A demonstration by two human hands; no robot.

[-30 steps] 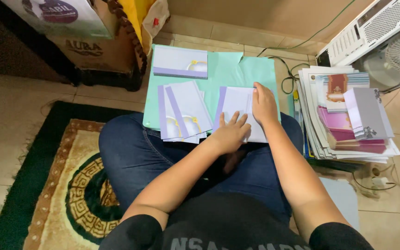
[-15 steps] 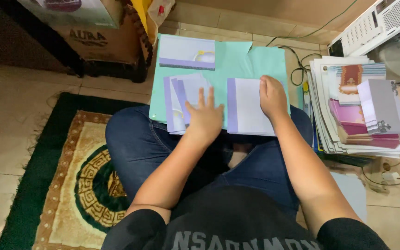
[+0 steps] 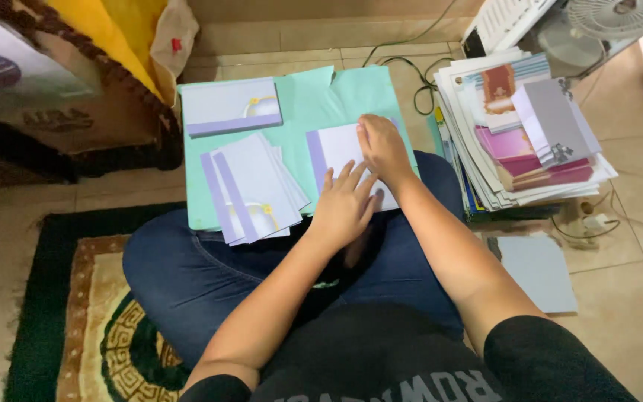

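I sit cross-legged with a mint green sheet [image 3: 314, 104] across my lap. On it lies a white card with a lilac stripe [image 3: 333, 152]. My left hand [image 3: 345, 205] presses flat on the card's near edge, fingers spread. Pressing on its right part is my right hand [image 3: 382, 147], fingers together. To the left sits a fanned pile of matching lilac-and-white cards [image 3: 251, 186]. A neat stack of lilac cards [image 3: 231, 106] rests at the sheet's far left corner.
A tall heap of papers, pink and grey cards [image 3: 522, 138] stands on the floor at my right, with a grey sheet [image 3: 537, 272] near it. A fan [image 3: 619, 15] and cables [image 3: 407, 63] lie beyond. Cardboard box [image 3: 53, 112] at far left; patterned rug [image 3: 76, 313] beneath me.
My left hand moved from the left card pile over to the near edge of the card on the right. My right hand stayed pressed on that card. The camera shifted.
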